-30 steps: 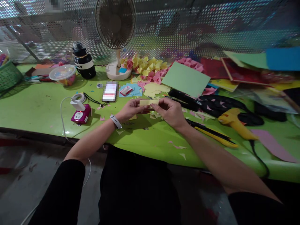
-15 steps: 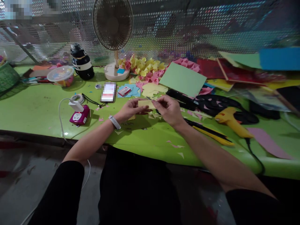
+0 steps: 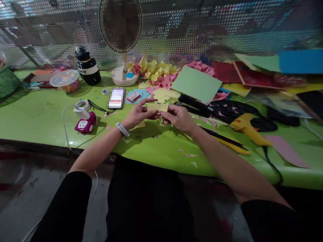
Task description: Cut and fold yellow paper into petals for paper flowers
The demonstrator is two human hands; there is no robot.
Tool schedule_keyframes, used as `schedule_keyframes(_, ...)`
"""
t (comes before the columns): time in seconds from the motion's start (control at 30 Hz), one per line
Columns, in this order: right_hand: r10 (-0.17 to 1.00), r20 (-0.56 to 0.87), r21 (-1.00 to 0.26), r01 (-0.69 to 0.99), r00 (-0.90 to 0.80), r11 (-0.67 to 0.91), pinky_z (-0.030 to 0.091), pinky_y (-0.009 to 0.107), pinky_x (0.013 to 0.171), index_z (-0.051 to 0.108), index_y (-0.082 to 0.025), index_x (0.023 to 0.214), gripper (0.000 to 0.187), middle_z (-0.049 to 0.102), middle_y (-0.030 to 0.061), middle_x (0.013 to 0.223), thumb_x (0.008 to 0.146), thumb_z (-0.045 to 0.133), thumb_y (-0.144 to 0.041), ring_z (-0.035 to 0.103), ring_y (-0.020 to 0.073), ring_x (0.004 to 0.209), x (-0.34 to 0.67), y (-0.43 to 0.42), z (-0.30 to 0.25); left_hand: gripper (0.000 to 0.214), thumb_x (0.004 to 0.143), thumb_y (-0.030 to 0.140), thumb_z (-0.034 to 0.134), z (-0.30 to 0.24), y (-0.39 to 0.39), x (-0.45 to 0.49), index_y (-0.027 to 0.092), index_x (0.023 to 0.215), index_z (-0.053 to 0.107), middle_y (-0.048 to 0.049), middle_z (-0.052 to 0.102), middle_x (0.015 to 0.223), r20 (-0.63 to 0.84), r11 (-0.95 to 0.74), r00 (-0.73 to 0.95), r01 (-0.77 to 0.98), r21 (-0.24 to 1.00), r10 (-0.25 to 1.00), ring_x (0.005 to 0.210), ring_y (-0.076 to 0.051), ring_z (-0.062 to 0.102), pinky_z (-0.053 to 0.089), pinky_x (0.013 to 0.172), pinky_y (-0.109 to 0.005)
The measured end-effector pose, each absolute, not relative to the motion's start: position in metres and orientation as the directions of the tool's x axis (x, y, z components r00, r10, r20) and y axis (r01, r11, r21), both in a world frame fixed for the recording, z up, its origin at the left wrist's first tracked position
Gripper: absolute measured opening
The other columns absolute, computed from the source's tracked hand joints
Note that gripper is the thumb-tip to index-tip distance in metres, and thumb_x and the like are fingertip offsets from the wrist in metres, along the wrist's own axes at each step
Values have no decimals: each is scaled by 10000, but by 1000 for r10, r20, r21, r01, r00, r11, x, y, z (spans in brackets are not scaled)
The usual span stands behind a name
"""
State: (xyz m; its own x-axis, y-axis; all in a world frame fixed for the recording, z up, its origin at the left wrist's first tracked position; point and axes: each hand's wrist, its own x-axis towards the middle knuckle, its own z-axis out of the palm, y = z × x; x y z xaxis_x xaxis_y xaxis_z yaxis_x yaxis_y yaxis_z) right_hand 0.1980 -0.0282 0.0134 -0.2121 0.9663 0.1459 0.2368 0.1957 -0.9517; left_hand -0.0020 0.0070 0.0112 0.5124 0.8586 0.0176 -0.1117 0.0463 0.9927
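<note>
A small pale yellow piece of paper [image 3: 157,107] is stretched between my two hands above the green table. My left hand [image 3: 138,115], with a white band at the wrist, pinches its left end, thumb below and index finger reaching out past the top edge. At the right end, the fingers of my right hand [image 3: 179,117] are closed on the same paper. Small scraps lie under and around both hands. Just behind the paper is a stack of pale yellow pieces [image 3: 164,95]. A black tool [image 3: 194,105] lies beyond my right hand; its kind is unclear.
A fan [image 3: 124,76] stands at the back beside yellow and pink folded paper pieces [image 3: 157,70]. On the left are a phone [image 3: 116,98], a purple power adapter [image 3: 85,123] and a black bottle [image 3: 88,69]. A yellow glue gun [image 3: 248,129] and a yellow-black cutter [image 3: 228,143] lie right.
My right hand has shifted slightly down and its fingers have moved from the paper's top edge to its right end. My left index finger has lifted away from the paper.
</note>
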Motion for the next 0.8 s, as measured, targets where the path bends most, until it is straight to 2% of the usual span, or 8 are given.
schedule_keyframes(0.17,946,55,-974,189,-321,121,482,258,505,632,-176,731,385,687,47,690,784,774,-530,592,115,530,203,-26,19,579,856,151,738,13,10,-6,143,1379,489,-40,741,822,-7,79,530,-113,990,848,805,-169,759,603,855,-329)
schedule_keyframes(0.4,940,119,-941,267,-321,210,476,255,495,607,-185,700,379,670,30,657,801,768,-514,577,107,512,204,-27,17,609,795,80,772,15,12,-10,119,1349,520,-22,725,758,-70,118,532,-57,991,844,734,-158,745,610,807,-326)
schedule_keyframes(0.5,950,119,-950,246,-289,194,481,255,491,622,-183,700,372,674,28,655,790,785,-505,572,103,502,207,-25,18,604,797,80,773,21,15,-15,109,1344,519,-10,720,727,-79,134,523,-68,989,849,769,-167,755,606,851,-347)
schedule_keyframes(0.67,973,129,-975,153,-190,159,465,235,445,646,-182,683,365,680,29,642,755,819,-495,550,87,465,211,-22,17,602,796,93,778,28,24,-26,104,1346,534,-87,773,878,-57,110,454,-90,990,889,803,-167,758,584,922,-369)
schedule_keyframes(0.8,991,111,-992,49,-73,115,400,213,382,667,-179,689,379,712,46,676,711,847,-512,540,76,432,208,-21,14,505,823,141,767,24,27,-25,128,1292,581,-105,775,957,-15,84,329,-198,977,944,860,-173,760,573,945,-363)
